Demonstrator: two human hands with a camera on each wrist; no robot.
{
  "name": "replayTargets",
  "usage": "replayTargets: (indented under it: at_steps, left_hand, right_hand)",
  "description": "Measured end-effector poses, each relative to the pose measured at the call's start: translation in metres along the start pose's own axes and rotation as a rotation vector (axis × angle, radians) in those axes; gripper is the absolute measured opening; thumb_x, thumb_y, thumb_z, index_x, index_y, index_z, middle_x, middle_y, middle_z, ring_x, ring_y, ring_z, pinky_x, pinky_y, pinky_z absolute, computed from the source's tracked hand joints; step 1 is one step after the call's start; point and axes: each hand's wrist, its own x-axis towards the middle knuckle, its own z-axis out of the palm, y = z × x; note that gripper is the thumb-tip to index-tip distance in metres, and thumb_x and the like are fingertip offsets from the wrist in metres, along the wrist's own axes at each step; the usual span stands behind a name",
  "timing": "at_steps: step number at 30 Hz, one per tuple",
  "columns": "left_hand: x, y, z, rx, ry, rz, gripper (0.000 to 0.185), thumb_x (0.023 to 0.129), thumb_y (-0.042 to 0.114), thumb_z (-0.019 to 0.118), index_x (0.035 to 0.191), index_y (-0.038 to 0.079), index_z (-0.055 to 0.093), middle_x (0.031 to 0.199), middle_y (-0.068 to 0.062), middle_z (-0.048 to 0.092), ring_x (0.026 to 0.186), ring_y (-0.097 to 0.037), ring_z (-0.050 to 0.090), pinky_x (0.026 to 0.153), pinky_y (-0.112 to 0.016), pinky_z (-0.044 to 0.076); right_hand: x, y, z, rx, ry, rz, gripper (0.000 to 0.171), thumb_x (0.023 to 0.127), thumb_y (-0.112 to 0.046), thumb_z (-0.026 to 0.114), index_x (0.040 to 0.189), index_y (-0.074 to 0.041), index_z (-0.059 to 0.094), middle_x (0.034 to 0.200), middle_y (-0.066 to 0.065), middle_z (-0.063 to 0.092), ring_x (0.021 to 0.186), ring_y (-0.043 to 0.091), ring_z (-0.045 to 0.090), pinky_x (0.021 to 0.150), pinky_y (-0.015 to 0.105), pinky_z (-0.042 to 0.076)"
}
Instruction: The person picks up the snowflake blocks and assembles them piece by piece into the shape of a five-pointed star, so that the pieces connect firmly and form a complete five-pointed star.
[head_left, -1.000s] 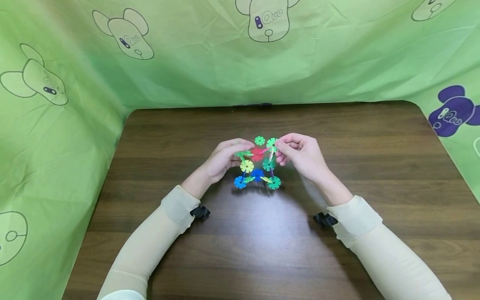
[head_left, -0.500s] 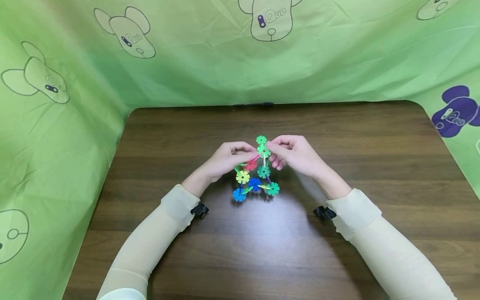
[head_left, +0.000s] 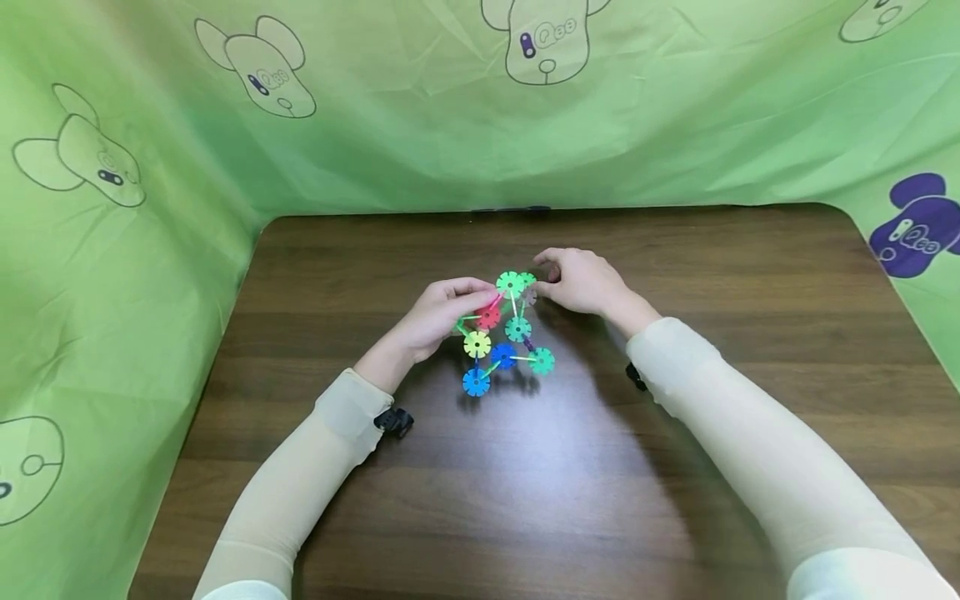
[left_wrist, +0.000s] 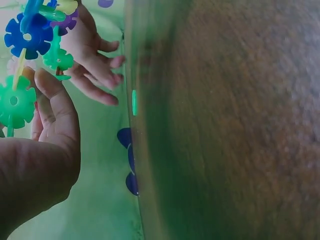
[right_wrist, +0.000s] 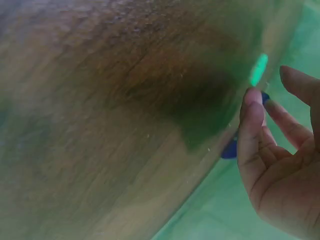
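A frame built from slotted snowflake discs [head_left: 517, 329] in green, blue, yellow and red stands tilted over the table's middle, its shadow beneath. My left hand [head_left: 442, 318] pinches it at its upper left, by the pink and red discs [head_left: 488, 316]. In the left wrist view, the blue disc [left_wrist: 28, 36] and a green disc [left_wrist: 16, 102] show beside that hand. Just right of the frame, my right hand [head_left: 588, 283] has thumb and forefinger apart and holds nothing. A loose green disc [right_wrist: 258, 70] lies on the table close to its fingertips, partly behind the frame in the head view.
The brown wood-grain table [head_left: 480, 500] ends at the back against a green cloth [head_left: 405, 150] printed with bear heads. Cloth also hangs along the left and right sides. Small black cameras [head_left: 395, 422] sit on both wrists.
My right hand has let go of the frame's upper green disc and moved back toward the loose disc. The left hand keeps the frame, which has turned and shifted slightly left.
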Motion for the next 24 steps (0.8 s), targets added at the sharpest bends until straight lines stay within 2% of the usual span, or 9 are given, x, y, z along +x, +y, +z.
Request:
replayTargets:
  at_steps: [3,7,9,12,15,17,21,24]
  left_hand:
    - [0.001,0.0,-0.001,-0.02,-0.004,-0.008,0.028,0.093,0.026,0.063,0.112,0.005,0.066,0.094,-0.006,0.066,0.084,-0.016,0.06,0.07,-0.031,0.05]
    - [0.001,0.0,-0.004,-0.039,0.0,-0.014,0.027,0.093,0.025,0.063,0.112,0.006,0.066,0.095,-0.005,0.066,0.082,-0.015,0.06,0.069,-0.031,0.05]
    - [0.0,0.0,-0.004,-0.044,0.002,-0.016,0.027,0.094,0.026,0.062,0.112,0.006,0.066,0.096,-0.005,0.066,0.081,-0.014,0.06,0.068,-0.031,0.05]
    - [0.0,0.0,-0.005,-0.047,0.007,-0.017,0.027,0.094,0.026,0.062,0.112,0.006,0.066,0.096,-0.005,0.065,0.081,-0.014,0.059,0.068,-0.031,0.05]
    - [0.0,-0.001,-0.006,-0.05,0.021,-0.016,0.027,0.093,0.026,0.063,0.112,0.006,0.066,0.097,-0.005,0.065,0.081,-0.014,0.059,0.068,-0.03,0.05]
    - [0.001,-0.002,-0.006,-0.057,0.035,-0.015,0.027,0.093,0.026,0.063,0.112,0.006,0.066,0.098,-0.005,0.065,0.081,-0.013,0.059,0.068,-0.029,0.05]
    - [0.001,-0.003,-0.005,-0.062,0.059,-0.014,0.028,0.093,0.026,0.063,0.113,0.006,0.065,0.1,-0.005,0.065,0.083,-0.013,0.059,0.068,-0.029,0.05]
    - [0.001,-0.003,-0.006,-0.046,0.079,-0.005,0.031,0.092,0.027,0.064,0.115,0.007,0.065,0.101,-0.005,0.065,0.087,-0.015,0.059,0.072,-0.03,0.05]
  right_hand:
    - [0.007,-0.001,0.003,-0.073,-0.014,-0.001,0.051,0.085,-0.044,0.068,0.13,-0.022,0.058,0.099,0.003,0.063,0.092,0.022,0.058,0.071,0.043,0.047]
    - [0.014,-0.001,0.006,-0.103,-0.007,0.013,0.047,0.084,-0.045,0.069,0.126,-0.025,0.062,0.096,-0.001,0.063,0.085,0.021,0.057,0.065,0.041,0.046]
    - [0.016,-0.001,0.008,-0.094,-0.01,0.01,0.044,0.084,-0.042,0.07,0.124,-0.024,0.064,0.096,0.0,0.063,0.086,0.022,0.057,0.066,0.042,0.046]
    - [0.019,-0.002,0.01,-0.07,-0.031,-0.009,0.038,0.085,-0.035,0.07,0.119,-0.018,0.065,0.1,0.003,0.063,0.092,0.022,0.057,0.075,0.043,0.047]
    - [0.021,-0.003,0.012,-0.014,-0.063,-0.017,0.036,0.084,-0.028,0.071,0.114,-0.01,0.063,0.102,0.008,0.062,0.097,0.024,0.056,0.085,0.044,0.044]
    - [0.02,-0.003,0.013,0.035,-0.072,-0.007,0.034,0.083,-0.026,0.071,0.11,-0.008,0.06,0.101,0.009,0.061,0.096,0.024,0.056,0.087,0.042,0.044]
    - [0.012,-0.002,0.015,0.174,-0.04,0.019,0.03,0.082,-0.023,0.073,0.103,-0.008,0.058,0.093,0.008,0.062,0.088,0.023,0.057,0.081,0.039,0.044]
    - [0.002,-0.001,0.014,0.298,-0.007,0.036,0.024,0.083,-0.02,0.072,0.101,-0.009,0.061,0.089,0.007,0.063,0.079,0.022,0.06,0.074,0.036,0.047]
